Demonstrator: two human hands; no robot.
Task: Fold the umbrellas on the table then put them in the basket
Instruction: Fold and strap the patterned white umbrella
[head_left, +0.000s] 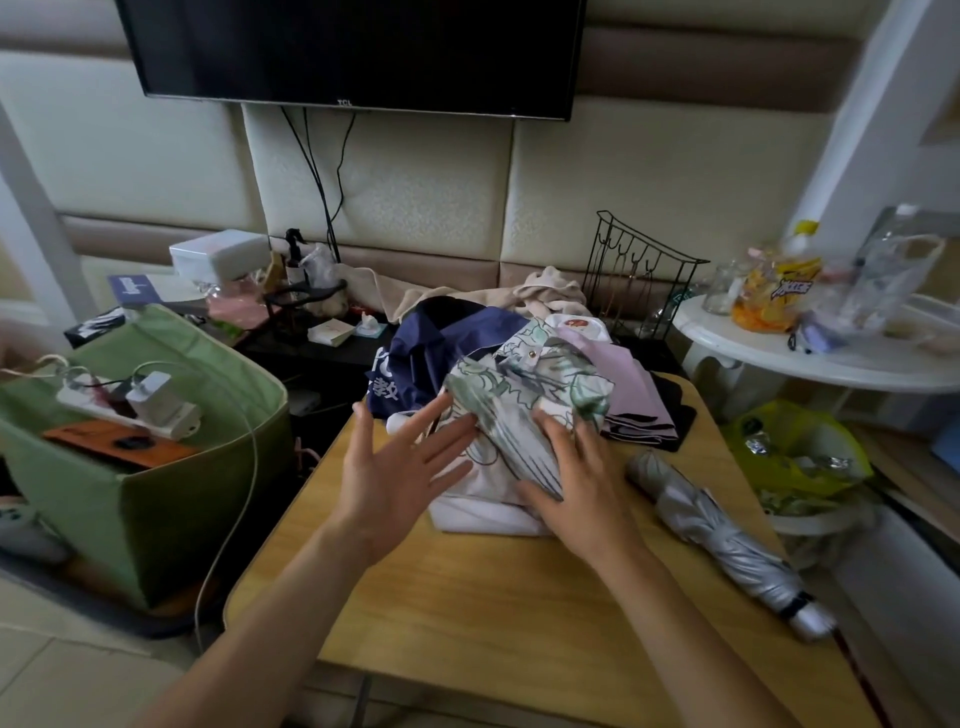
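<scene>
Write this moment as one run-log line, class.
left hand: open, beside floral umbrella | right hand: pressing floral umbrella | silver umbrella: folded, on table | green basket: no umbrellas visible

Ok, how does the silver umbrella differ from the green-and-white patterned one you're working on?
The silver umbrella is rolled into a tight bundle; the patterned umbrella is still a loose, bunched heap. The silver one lies alone near the table's right edge; the patterned one sits mid-table against the navy umbrella and lilac umbrella. No hand touches the silver one; the right hand presses on the patterned one, the left hand is open beside it. Both lie on the table.
</scene>
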